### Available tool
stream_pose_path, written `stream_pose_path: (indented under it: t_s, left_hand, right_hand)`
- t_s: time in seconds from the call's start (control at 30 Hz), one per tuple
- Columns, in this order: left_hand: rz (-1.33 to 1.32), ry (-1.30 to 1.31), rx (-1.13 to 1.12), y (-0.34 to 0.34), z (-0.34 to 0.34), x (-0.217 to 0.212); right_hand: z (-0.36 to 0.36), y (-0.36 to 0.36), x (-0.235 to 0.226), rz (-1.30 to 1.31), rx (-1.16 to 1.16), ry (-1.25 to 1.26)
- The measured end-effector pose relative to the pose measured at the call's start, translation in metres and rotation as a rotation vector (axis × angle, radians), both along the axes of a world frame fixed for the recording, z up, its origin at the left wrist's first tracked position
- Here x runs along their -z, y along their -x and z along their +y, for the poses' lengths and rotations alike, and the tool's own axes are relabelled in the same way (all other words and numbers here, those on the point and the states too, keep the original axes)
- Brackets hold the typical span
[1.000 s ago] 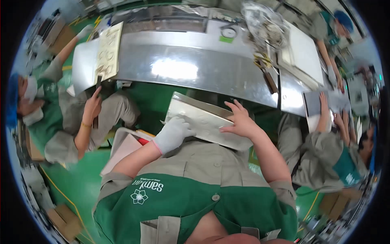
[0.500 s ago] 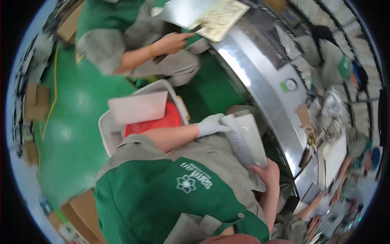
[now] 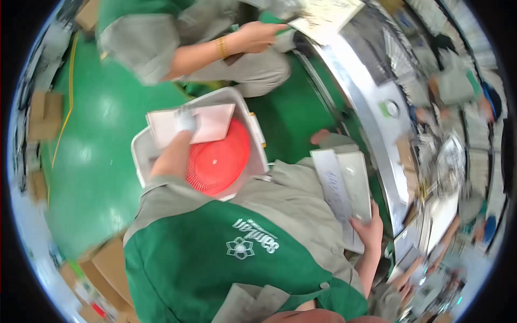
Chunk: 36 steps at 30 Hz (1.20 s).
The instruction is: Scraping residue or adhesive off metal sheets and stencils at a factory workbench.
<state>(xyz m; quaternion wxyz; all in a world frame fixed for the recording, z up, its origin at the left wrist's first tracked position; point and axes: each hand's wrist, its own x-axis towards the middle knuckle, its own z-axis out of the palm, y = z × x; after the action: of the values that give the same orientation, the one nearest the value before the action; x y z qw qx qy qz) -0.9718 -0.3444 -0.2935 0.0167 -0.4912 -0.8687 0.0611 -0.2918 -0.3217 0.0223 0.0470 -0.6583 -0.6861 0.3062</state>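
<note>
My left hand (image 3: 186,120), in a white glove, lies on a flat whitish tray (image 3: 212,123) that rests slantwise across the far side of a pale plastic tub (image 3: 257,116). Motion smears its fingers. Below that tray, inside the tub, sits a round red basket (image 3: 221,161) with a perforated side. At my right, my bare right hand (image 3: 369,226) grips the near end of a shallow whitish tray (image 3: 355,180) over my lap. A white strip with handwriting (image 3: 331,180) runs along the left side of this tray.
Across from me a co-worker's arm (image 3: 237,46) reaches toward a pale board (image 3: 328,19) on the metal table (image 3: 355,86). A round dial (image 3: 391,109) stands on the table. Cardboard boxes (image 3: 46,116) are on the green floor at left; another carton (image 3: 107,269) is at lower left.
My left hand has let go of the held tray's far end and moved left onto the tray in the tub. My right hand keeps its hold. The co-worker's arm has shifted right in view.
</note>
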Motion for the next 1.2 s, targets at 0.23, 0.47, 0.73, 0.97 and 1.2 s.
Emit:
stream_pose_path:
  t_s: [0.23,0.47,0.73,0.97,1.2]
  left_hand:
    - [0.247,-0.198,0.537,0.028,0.125,0.041]
    - [0.152,-0.18,0.991,-0.112,0.34,-0.059]
    - [0.198,0.038,1.059,-0.113,0.342,-0.207]
    - [0.231,0.256,1.06,-0.176,0.261,-0.366]
    - [0.079,0.412,0.923,-0.305,0.154,-0.47]
  right_hand:
    - [0.012,0.011,-0.023,-0.089,0.022,0.026]
    - [-0.011,-0.015,-0.009,-0.158,0.098,0.036]
    - [-0.038,-0.028,-0.012,-0.011,0.05,-0.11]
    - [-0.047,-0.039,0.007,-0.007,0.04,-0.122]
    - [-0.092,-0.086,-0.043,0.137,0.329,-0.239]
